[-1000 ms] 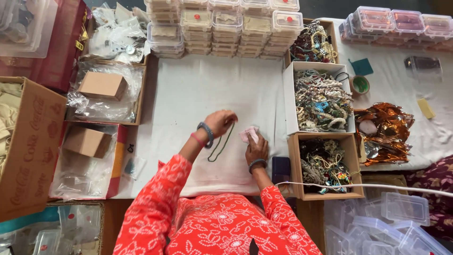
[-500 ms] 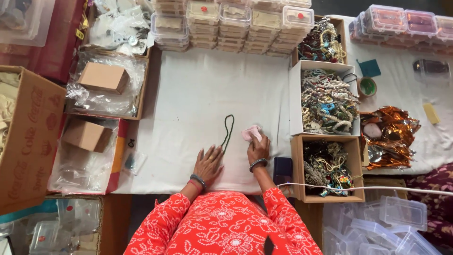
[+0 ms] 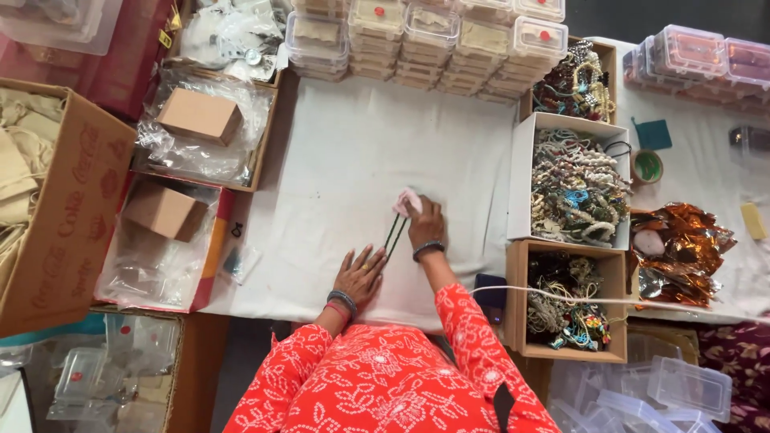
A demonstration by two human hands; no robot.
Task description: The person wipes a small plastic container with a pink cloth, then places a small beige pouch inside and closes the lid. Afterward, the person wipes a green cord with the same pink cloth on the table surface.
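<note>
Hands down on the white cloth, working a dark cord.

My left hand (image 3: 359, 275) is lying flat on the white cloth (image 3: 353, 160), fingers spread, holding nothing. My right hand (image 3: 425, 224) is curled down over a small pink piece (image 3: 405, 201), though I can't tell how tight the grip is. A thin dark cord (image 3: 392, 236) runs as a narrow doubled loop between the two hands. To the right there are three open boxes of tangled beaded jewellery (image 3: 576, 186), plus a crinkly copper foil wrapper (image 3: 682, 248). Stacked clear plastic lidded boxes (image 3: 425, 36) line the far edge.
</note>
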